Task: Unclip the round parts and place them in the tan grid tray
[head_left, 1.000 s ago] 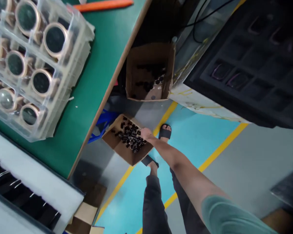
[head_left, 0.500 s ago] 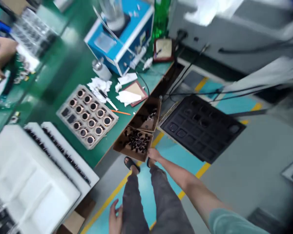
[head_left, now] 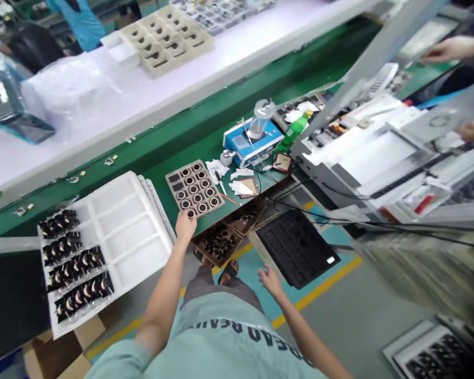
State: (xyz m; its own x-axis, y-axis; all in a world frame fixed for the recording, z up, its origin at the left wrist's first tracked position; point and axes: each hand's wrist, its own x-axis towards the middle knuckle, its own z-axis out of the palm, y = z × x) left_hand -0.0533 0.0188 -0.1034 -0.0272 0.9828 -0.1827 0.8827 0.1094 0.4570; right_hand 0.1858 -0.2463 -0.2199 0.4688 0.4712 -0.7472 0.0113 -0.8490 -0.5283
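Zero grip on the carton [head_left: 204,254] now, my right hand [head_left: 270,280] hangs loosely spread, so work's apparently at the ring tray [head_left: 177,186], can't tell if my left hand [head_left: 185,226] pinches anything.

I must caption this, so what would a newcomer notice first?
Probably the big white tray at left, bearing rows of black parts. Next comes the grid tray of round pieces near the centre, the left hand at its edge; a blue machine stands beyond.
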